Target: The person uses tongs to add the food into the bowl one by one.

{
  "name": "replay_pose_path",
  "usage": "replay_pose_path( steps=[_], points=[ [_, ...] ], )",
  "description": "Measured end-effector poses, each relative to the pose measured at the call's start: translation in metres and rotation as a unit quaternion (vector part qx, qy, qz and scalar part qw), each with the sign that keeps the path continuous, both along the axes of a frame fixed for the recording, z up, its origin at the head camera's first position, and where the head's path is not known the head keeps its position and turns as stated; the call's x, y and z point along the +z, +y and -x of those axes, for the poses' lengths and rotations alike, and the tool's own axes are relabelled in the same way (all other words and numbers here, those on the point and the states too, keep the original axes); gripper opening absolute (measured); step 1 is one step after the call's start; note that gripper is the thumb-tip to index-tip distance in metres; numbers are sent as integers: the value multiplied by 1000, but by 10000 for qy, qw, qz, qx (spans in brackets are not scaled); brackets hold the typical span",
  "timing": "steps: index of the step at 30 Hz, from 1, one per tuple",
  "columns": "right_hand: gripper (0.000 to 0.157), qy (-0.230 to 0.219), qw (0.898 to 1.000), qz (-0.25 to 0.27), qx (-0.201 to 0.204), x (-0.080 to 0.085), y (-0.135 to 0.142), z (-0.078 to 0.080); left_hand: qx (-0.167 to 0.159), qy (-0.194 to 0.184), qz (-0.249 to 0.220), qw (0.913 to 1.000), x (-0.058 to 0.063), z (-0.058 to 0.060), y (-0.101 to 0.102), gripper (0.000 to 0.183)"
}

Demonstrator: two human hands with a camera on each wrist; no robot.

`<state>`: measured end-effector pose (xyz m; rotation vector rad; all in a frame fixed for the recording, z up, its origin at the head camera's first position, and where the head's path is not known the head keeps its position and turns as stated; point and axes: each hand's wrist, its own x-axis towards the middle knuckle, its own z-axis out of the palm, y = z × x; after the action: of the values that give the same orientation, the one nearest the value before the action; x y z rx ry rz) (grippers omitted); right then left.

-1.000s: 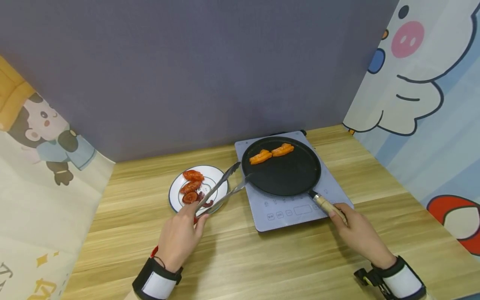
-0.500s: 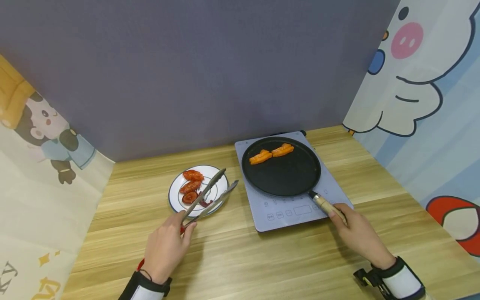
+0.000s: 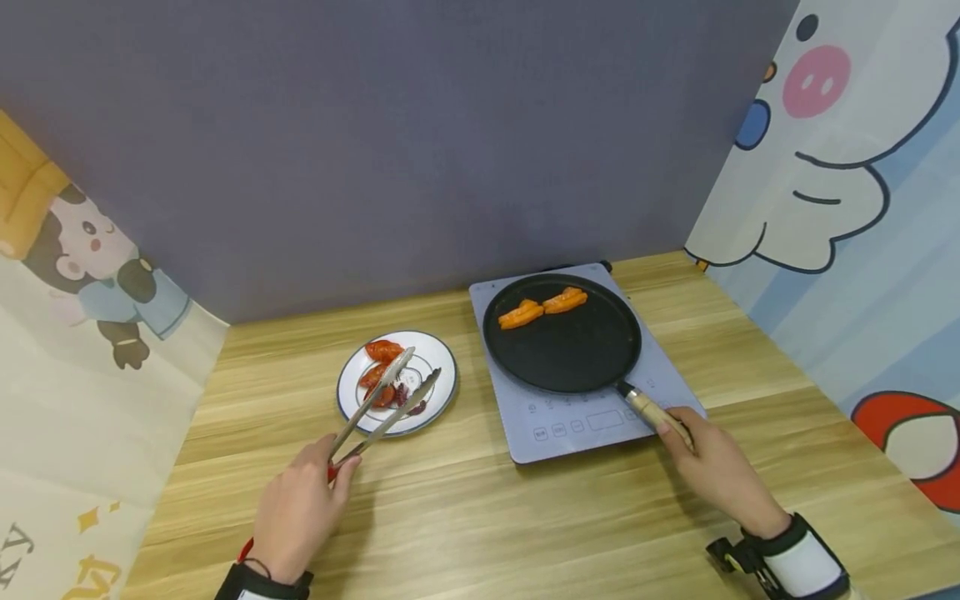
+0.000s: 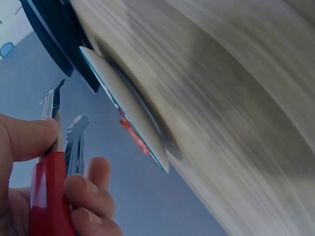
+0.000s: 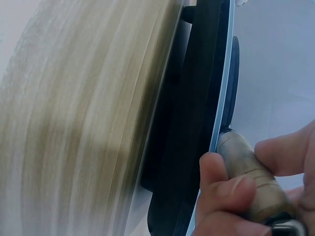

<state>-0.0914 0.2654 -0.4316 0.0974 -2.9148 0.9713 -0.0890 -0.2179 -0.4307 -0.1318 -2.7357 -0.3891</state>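
Tongs [image 3: 387, 377] in L hand [image 3: 296, 508], fingers curled round the red grip [image 4: 48, 196], which head cam barely catches. Tips spread apart above white plate [image 3: 426, 348], twd back L corner of worktop [image 3: 465, 533]. R hand [image 3: 720, 475] clamped on pan handle [image 3: 651, 408]; pan [image 3: 566, 354] nr back R corner, its 2 orange pieces [image 3: 521, 315] visible in head view, not R wrist's.

The left hand [image 3: 300, 504] reaches in from the near left side, back upward, knuckles forward and slightly rightward, in line with the left wrist [image 3: 279, 565]. The left thumb [image 4: 32, 137] lies opposite the left fingers [image 4: 89, 194], which curl in a grip. The right hand [image 3: 723, 471] angles inward from the near right, back upward above the right wrist [image 3: 768, 517]; the right fingers [image 5: 221, 196] bend firmly round, facing the right thumb [image 5: 283, 153]. The hands sit well apart.
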Motion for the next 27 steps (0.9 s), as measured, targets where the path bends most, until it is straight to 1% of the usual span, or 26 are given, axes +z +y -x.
replay_pose_path(
  steps=[6,10,18,24,27],
  points=[
    [36,43,10000,-25,-28,0,0,0,188,-35,6,9998,0,5,-12,46],
    [36,69,10000,-39,-33,-1,0,0,185,19,50,9998,-1,10,-21,45],
    [36,84,9999,-95,-59,-1,-1,1,193,193,198,9994,-7,21,-39,44],
    [39,-15,9999,-129,-79,0,-1,1,277,85,295,9991,-6,27,-49,44],
    [39,-23,9999,-113,-70,0,0,1,237,181,362,9989,-5,31,-54,42]
  ],
)
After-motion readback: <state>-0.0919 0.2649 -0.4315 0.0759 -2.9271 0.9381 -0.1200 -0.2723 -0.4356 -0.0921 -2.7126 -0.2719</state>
